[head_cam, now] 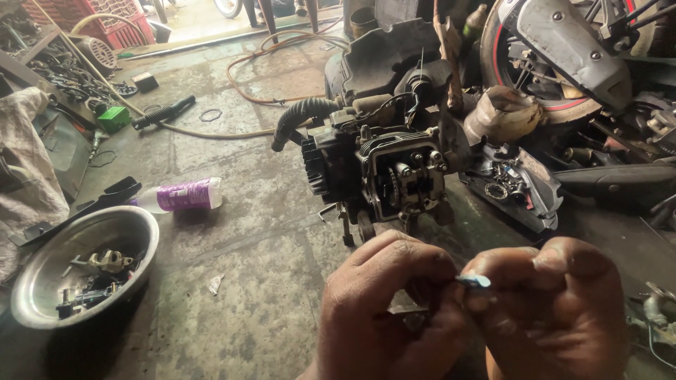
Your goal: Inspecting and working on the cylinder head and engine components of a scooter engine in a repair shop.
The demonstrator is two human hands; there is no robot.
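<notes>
My left hand (384, 309) and my right hand (556, 309) are close together at the bottom of the head view, fingers curled. Between their fingertips they pinch a small pale blue piece (473, 281); what it is I cannot tell. Just beyond them stands a dirty scooter engine (380, 158) on the concrete floor, its cylinder head open toward me with the cam chain sprocket (403, 179) showing. A black ribbed hose (299, 118) curves off its left side.
A steel bowl (137, 225) with bolts and small parts sits at the lower left. A plastic bottle with a purple label (184, 195) lies beside it. An orange hose (239, 84) loops across the floor. A scooter rear wheel (556, 56) and black body panels (620, 179) crowd the right.
</notes>
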